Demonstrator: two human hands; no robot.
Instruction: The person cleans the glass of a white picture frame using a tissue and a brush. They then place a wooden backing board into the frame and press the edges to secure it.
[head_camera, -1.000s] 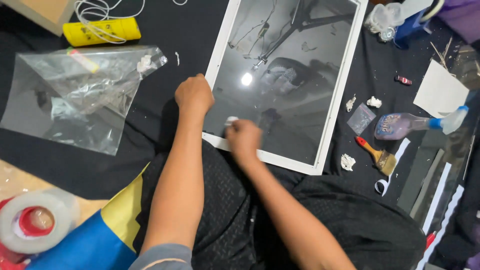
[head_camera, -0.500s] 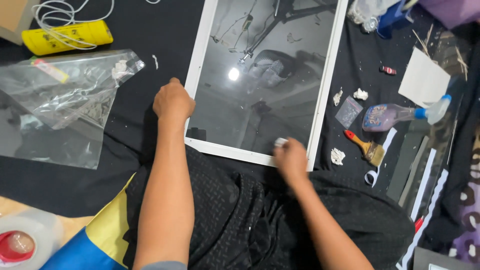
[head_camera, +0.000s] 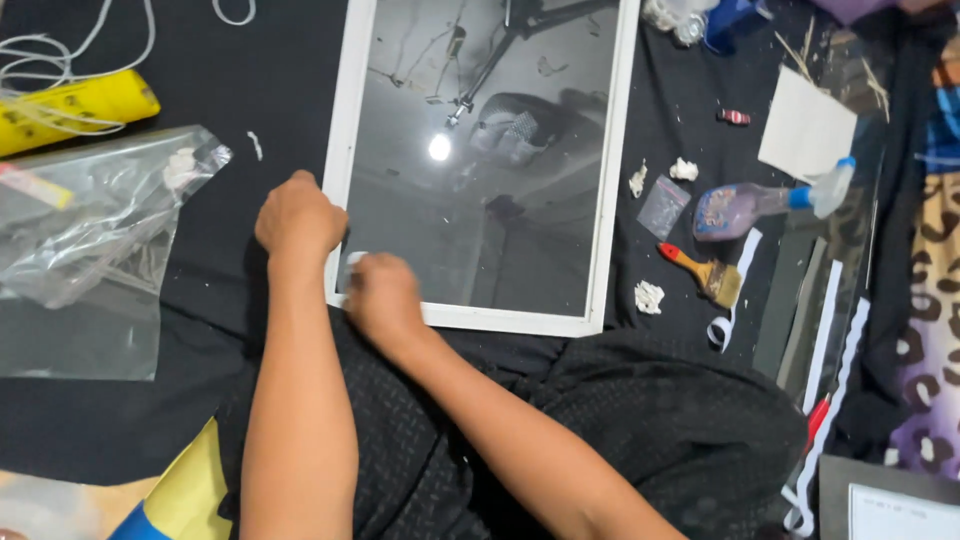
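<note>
**Gloss against matt cloth**

The framed glass panel (head_camera: 480, 170) is smooth and glossy, mirroring a lamp, within a white painted frame. Black cloth (head_camera: 200, 330) beneath looks matt and woven. The clear plastic bag (head_camera: 90, 240) is shiny and crinkled; the small paintbrush (head_camera: 705, 272) has a glossy red handle.

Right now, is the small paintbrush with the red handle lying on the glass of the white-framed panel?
No. The paintbrush lies on the black cloth to the right of the white-framed panel, apart from its frame.
</note>
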